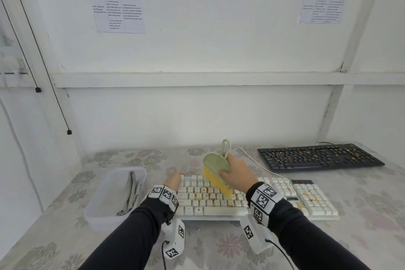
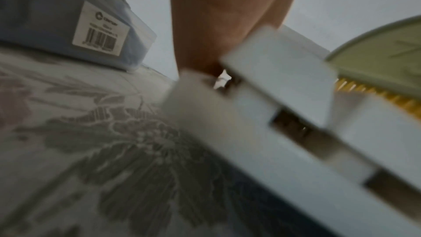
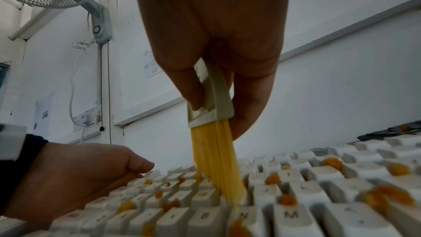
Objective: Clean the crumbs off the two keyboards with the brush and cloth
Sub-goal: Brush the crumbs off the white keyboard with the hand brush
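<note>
The right hand point(image 1: 235, 172) grips the green back of the brush point(image 1: 217, 171), thumb on one face and fingers on the other, with the yellow bristles point(image 3: 218, 165) pressed onto the letter keys of the white keyboard point(image 1: 258, 198). This keyboard lies near the desk's front edge, and orange crumbs point(image 3: 288, 200) dot its keys. The left hand point(image 1: 174, 181) rests on the keyboard's left end; whether its fingers curl round the edge cannot be told. The black keyboard point(image 1: 320, 156), also strewn with crumbs, lies at the desk's point(image 1: 219, 245) back right corner. A grey cloth point(image 1: 132, 195) sits in a clear plastic tub point(image 1: 96, 210) towards the left edge.
</note>
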Tool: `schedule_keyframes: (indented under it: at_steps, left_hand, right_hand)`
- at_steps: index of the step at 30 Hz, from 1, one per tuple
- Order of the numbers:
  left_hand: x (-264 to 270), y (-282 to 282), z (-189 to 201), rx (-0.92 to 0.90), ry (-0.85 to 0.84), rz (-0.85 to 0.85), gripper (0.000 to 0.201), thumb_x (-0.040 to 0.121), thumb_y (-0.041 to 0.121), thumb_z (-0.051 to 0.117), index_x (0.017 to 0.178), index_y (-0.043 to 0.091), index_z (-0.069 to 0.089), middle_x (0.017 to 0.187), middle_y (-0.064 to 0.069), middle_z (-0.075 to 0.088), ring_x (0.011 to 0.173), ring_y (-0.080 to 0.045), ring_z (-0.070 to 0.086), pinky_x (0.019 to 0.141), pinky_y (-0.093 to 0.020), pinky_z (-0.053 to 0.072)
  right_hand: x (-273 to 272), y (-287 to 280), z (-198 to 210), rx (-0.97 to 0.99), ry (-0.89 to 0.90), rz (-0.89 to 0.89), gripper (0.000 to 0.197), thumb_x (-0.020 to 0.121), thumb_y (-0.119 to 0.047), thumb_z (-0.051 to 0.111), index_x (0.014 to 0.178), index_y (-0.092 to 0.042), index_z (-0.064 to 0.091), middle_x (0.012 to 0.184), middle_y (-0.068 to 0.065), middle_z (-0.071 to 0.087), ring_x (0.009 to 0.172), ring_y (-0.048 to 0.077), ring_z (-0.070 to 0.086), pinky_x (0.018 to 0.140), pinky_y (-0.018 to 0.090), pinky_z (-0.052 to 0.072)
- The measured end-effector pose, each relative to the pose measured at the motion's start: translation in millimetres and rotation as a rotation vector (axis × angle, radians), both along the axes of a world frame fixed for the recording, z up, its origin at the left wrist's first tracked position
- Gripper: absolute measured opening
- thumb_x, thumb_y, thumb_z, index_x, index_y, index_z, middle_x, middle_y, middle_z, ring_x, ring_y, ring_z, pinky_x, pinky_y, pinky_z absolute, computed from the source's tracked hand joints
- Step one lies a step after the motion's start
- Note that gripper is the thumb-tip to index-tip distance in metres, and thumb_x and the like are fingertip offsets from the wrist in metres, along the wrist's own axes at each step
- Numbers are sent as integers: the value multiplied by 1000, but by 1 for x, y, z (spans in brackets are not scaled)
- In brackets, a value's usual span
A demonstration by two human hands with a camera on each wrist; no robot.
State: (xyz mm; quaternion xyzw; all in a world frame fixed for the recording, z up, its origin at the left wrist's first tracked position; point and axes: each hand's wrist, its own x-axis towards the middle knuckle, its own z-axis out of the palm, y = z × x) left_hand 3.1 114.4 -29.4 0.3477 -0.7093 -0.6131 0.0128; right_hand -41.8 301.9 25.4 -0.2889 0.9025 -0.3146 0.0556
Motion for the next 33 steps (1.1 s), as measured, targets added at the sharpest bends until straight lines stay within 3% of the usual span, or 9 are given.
schedule_keyframes:
  at_steps: [4,8,14,19,21,24,27,29,33]
  left_hand:
    - [-2,6,-4,-35,-28,7,55,101,35,24,142,-1,31,150,-21,28,139,-31,29,115,-37,23]
    - [-4,7,-11,-79,40,-4,51,101,31,23,144,2,30,151,-17,28,139,-29,29,115,-36,22]
    - [-6,7,-14,-94,162,17,49,98,23,30,136,-8,33,144,-25,35,133,-36,34,112,-45,25]
    - [-6,7,-20,-143,178,47,45,98,19,29,132,-7,39,140,-22,40,130,-34,38,110,-42,29]
    - [-6,8,-20,-154,183,68,39,98,16,27,127,-5,45,136,-18,44,126,-30,41,106,-37,30]
    - [-6,7,-20,-186,179,54,35,99,11,23,115,-4,50,130,-20,47,118,-30,45,98,-33,33]
    - [-6,6,-20,-144,181,71,30,98,14,27,107,0,53,128,-25,48,109,-31,48,97,-36,35]
    - [-6,6,-20,-137,170,59,31,99,15,26,107,1,52,129,-24,48,108,-28,48,97,-36,34]
    - [-7,3,-20,-122,162,36,23,98,19,26,90,9,45,116,-26,53,105,-31,52,97,-40,37]
  right_hand:
    - [5,1,0,17,2,34,47,92,-14,50,136,-11,35,105,7,59,71,10,54,50,10,41]
    - [7,2,3,23,5,74,45,92,-14,50,134,-11,38,94,1,54,63,3,49,50,11,41]
    - [9,7,18,-113,13,45,30,89,-13,54,119,-6,52,95,9,61,79,20,58,59,17,46]
    - [8,-2,29,-116,65,115,32,91,-15,55,123,-6,54,98,-1,54,87,15,52,61,5,33]
    - [9,-8,27,-59,60,155,34,92,-14,55,125,-7,53,105,2,57,88,14,53,68,11,36]
    - [8,-10,20,17,93,189,31,92,-14,54,123,-11,55,95,2,58,73,14,52,57,10,33]
    - [1,3,17,83,104,165,32,92,-14,53,125,-13,54,105,8,63,68,12,51,56,9,33]
    - [-8,18,17,133,83,135,31,92,-13,52,123,-12,55,108,8,64,62,5,49,59,13,40]
    - [-19,39,23,125,60,67,31,91,-11,53,122,-9,55,104,8,63,78,15,52,65,19,42]
